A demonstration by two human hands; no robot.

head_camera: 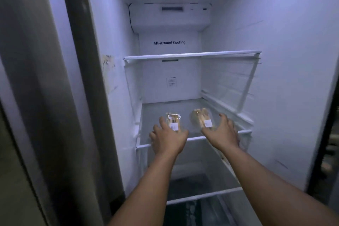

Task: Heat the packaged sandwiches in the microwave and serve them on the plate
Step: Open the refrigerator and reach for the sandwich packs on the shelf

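Two packaged sandwiches in clear wrap with white labels lie side by side on a glass shelf [150, 115] inside an open fridge. My left hand [167, 138] reaches over the shelf's front edge, fingers spread around the near end of the left sandwich [173, 120]. My right hand [223, 132] is open just right of the right sandwich [201, 118], thumb near its front corner. I cannot tell whether either hand touches a package.
An upper glass shelf [192, 54] sits above the sandwiches and a lower shelf [203, 195] below my forearms. The fridge's white side walls stand close on both sides. A dark door edge [82, 79] runs down the left.
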